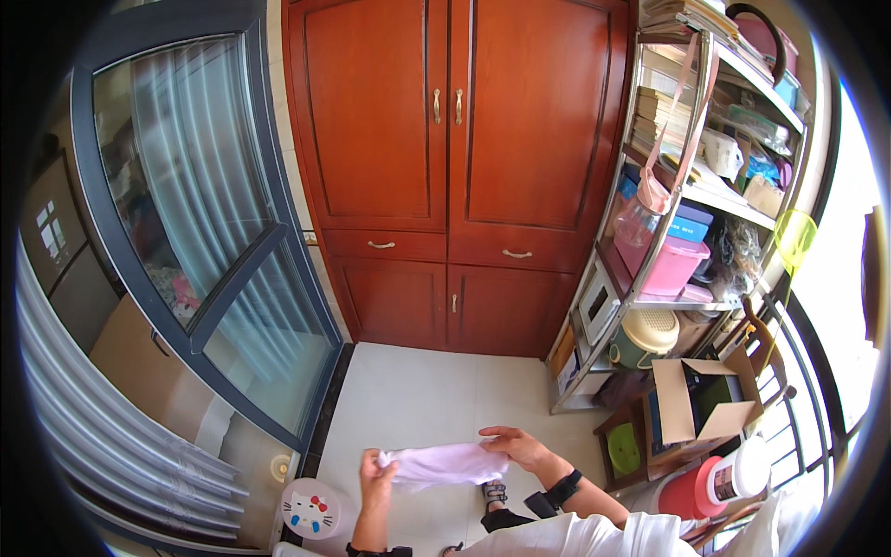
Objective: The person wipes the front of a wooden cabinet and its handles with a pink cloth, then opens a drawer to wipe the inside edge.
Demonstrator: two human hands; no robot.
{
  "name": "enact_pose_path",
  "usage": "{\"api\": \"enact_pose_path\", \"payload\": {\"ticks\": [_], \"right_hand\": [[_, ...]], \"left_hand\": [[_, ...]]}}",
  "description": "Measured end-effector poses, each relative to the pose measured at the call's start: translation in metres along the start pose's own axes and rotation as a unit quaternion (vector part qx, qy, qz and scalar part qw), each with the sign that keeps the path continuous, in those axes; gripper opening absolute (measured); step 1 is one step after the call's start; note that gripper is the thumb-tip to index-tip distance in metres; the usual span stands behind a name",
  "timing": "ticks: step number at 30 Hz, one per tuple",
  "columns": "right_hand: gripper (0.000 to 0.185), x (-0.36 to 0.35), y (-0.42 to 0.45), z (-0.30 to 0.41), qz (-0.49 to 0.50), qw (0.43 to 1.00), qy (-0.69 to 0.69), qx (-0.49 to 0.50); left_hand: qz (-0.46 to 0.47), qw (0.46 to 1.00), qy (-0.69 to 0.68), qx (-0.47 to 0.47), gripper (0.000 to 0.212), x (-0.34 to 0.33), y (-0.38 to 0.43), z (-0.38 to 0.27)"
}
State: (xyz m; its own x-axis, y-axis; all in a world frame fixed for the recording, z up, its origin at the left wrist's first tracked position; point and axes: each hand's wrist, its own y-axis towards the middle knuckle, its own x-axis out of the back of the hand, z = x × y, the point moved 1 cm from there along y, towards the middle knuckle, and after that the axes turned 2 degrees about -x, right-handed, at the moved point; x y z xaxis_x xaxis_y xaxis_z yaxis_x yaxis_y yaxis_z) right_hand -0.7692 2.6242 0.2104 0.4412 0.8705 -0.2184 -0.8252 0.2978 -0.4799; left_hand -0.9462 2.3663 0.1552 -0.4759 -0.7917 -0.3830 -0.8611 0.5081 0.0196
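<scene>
A pale lilac cloth (445,465) is stretched sideways between my two hands, above the white tiled floor. My left hand (376,480) pinches its bunched left end between thumb and fingers. At the other end, my right hand (518,449) holds the cloth, with the index finger pointing out above it and the thumb partly hidden. The cloth hangs slightly in folds; whether it is a garment or a towel cannot be made out. Black straps circle both wrists.
A tall red-brown wooden cabinet (452,174) stands ahead. On the left are a grey-framed glass door (202,348) and a round pink stool (314,508). To the right, a loaded metal shelf rack (654,278), an opened cardboard box (724,414) and a red-and-white bucket (686,496) stand close by.
</scene>
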Motion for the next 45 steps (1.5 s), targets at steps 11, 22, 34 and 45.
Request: {"api": "enact_pose_path", "payload": {"ticks": [11, 22, 34, 45], "right_hand": [[0.014, 0.066, 0.095, 0.122, -0.165, 0.789, -0.489, 0.332], [0.018, 0.158, 0.157, 0.146, -0.080, 0.929, -0.312, 0.179], [0.016, 0.119, 0.269, 0.176, -0.068, 0.995, 0.024, 0.066], [0.042, 0.050, 0.386, 0.241, 0.030, 0.998, 0.055, 0.004]], "left_hand": [[-0.075, 0.805, 0.520, -0.277, 0.032, -0.107, 0.083, -0.067], [-0.028, 0.830, 0.490, -0.267, 0.011, -0.147, 0.194, -0.029], [0.117, 0.962, 0.120, 0.214, 0.029, -0.173, 0.363, 0.060], [0.248, 0.951, 0.128, 0.132, 0.028, -0.148, 0.521, 0.024]]}}
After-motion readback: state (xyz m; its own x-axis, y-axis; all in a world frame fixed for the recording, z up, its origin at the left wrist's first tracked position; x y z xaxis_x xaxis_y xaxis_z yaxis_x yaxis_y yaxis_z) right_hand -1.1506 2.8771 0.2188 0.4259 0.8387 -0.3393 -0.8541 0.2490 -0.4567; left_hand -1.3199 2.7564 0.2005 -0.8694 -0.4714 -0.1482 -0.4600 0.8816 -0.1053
